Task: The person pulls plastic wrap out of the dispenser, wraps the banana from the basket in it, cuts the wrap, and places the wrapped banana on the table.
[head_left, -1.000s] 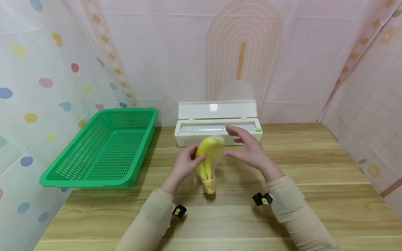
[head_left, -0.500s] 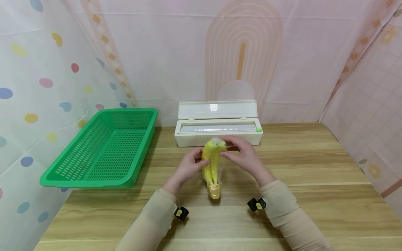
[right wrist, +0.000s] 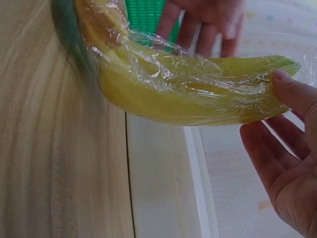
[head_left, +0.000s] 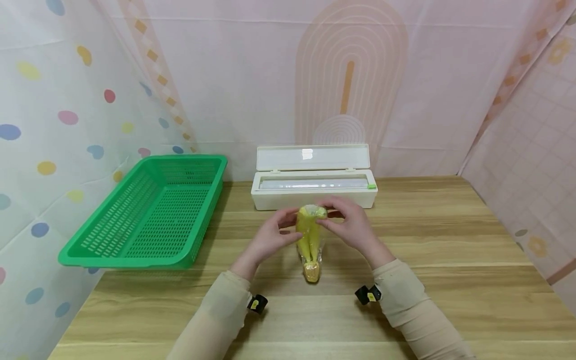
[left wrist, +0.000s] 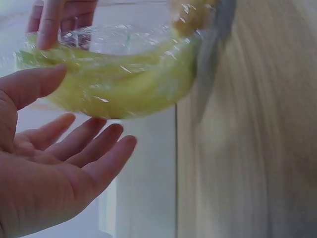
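A bunch of yellow bananas [head_left: 308,240] covered in clear plastic wrap stands above the table, its brown stem end down. My right hand [head_left: 348,225] pinches the upper tips; the right wrist view shows its thumb on top of the bananas [right wrist: 173,94] and fingers beneath. On the other side is my left hand [head_left: 272,235]. In the left wrist view the left hand's fingers [left wrist: 106,153] are spread and loose, just off the fruit, with the thumb close to its tip end; whether the thumb touches is unclear. Glossy wrap creases run along the bananas [left wrist: 129,89].
A white cling film box [head_left: 315,199] stands behind the hands with its lid [head_left: 288,159] up and a roll inside. At left sits a green perforated basket [head_left: 204,220]. Printed cloth hangs behind the wooden table [head_left: 450,280].
My right hand has come in from the right and taken hold of the banana tips. The bunch has shifted a little right, and my left hand's grip has loosened.
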Tool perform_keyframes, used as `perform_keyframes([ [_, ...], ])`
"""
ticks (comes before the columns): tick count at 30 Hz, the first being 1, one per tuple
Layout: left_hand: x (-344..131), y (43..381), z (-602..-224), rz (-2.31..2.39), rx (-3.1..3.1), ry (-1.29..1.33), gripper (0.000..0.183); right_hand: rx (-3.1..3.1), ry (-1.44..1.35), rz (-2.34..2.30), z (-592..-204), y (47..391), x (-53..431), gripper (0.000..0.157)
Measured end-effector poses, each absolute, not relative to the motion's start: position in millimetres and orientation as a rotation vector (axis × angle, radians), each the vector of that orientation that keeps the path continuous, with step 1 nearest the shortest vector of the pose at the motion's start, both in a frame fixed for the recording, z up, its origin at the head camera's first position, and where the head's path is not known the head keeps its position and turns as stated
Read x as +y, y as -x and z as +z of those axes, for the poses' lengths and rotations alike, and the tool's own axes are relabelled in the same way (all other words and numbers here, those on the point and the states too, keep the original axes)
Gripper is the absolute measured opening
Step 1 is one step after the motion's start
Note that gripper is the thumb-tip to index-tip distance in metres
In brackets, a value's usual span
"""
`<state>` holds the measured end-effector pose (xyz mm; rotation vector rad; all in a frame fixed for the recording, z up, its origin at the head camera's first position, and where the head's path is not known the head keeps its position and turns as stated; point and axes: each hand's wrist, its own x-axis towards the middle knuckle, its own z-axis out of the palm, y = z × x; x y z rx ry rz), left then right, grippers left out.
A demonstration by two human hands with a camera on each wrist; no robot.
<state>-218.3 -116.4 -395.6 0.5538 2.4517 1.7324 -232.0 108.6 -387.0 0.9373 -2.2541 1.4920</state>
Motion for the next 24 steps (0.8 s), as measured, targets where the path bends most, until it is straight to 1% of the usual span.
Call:
perform_keyframes([
  [3,-113.4,214.9,-390.6,1.768,2.521,-0.591,0.062,-2.235,-0.951,1.474,-389.5,232.3,108.1,0.029],
  [6,-108.5,212.1,-387.3,1.782,2.651,-0.617,0.06,-2.206,-0.972,1.461,-391.6,232.1,107.1,0.03],
  [11,-102.5,209.3,-386.0,1.779,2.801,-0.664,0.053,-2.157,-1.011,1.447,-393.2,231.3,106.0,0.031],
  [20,-97.4,212.0,-392.4,1.913,2.798,-0.892,0.034,-2.136,-1.11,1.362,-393.1,230.3,108.0,0.035],
  [24,-96.2,212.1,-395.0,1.919,2.825,-0.948,0.03,-2.189,-1.129,1.248,-388.6,229.4,111.7,0.043],
])
